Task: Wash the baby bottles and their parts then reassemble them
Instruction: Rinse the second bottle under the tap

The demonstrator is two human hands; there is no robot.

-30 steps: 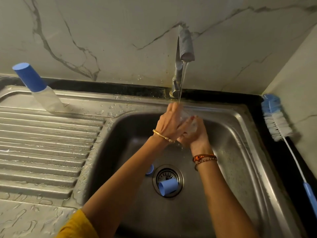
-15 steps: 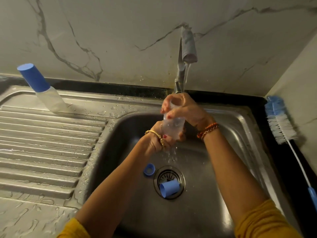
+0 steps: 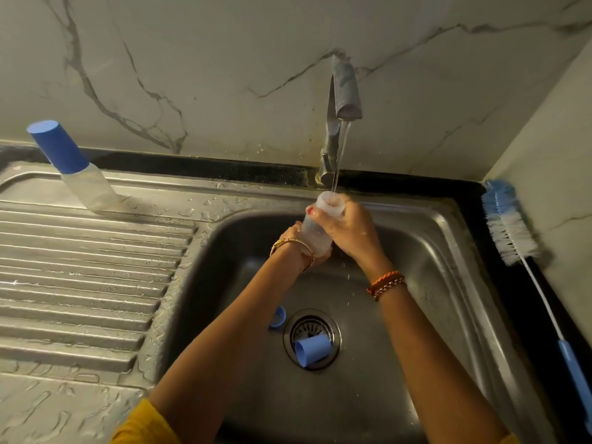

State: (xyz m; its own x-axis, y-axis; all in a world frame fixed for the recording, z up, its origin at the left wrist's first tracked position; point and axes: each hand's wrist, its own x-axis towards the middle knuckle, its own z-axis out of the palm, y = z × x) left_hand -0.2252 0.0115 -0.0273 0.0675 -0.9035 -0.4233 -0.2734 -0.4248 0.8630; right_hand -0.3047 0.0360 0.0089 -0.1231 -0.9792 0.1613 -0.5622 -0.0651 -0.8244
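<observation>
Translucent plastic bottle (image 3: pixel 315 230), cylindrical, gripped by both hands: left hand (image 3: pixel 299 251) low, right hand (image 3: pixel 347 233) high.

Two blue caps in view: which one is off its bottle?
The blue cap lying on its side over the sink drain. The other cap still sits on the bottle standing on the drainboard.

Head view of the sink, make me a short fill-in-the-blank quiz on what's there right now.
1. Both hands hold the clear bottle with its open mouth under the running ____.
2. The blue cap lies on the sink's ____.
3. The bottle brush lies to the ____ of the sink.
4. The capped bottle stands on the ____ side.

Missing words: tap; drain; right; left
</observation>
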